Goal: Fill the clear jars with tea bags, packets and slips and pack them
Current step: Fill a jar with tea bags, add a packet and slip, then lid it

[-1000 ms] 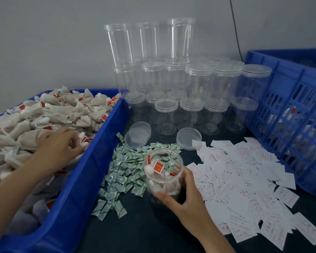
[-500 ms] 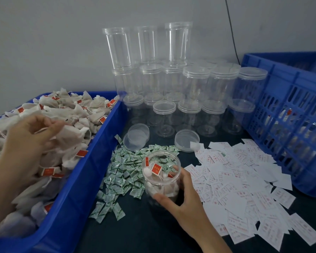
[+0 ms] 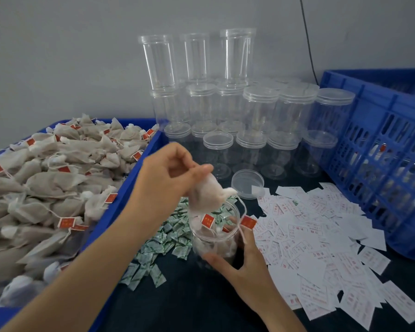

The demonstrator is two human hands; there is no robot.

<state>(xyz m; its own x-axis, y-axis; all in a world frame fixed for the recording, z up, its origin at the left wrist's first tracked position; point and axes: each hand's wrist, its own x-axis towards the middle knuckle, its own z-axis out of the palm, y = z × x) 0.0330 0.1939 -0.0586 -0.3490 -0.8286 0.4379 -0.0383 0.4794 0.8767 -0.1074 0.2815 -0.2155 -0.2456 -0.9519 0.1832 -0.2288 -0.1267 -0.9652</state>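
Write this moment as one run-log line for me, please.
left hand: pinches tea bag above jar | right hand: grip around jar | jar: partly filled, no lid on

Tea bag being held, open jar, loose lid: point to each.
tea bag (image 3: 205, 196), head view, cloth body
open jar (image 3: 213, 245), head view, front wall
loose lid (image 3: 244, 182), head view, flat middle

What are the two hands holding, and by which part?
The left hand pinches a tea bag by its upper end, above the jar. The right hand grips that jar round its lower wall.
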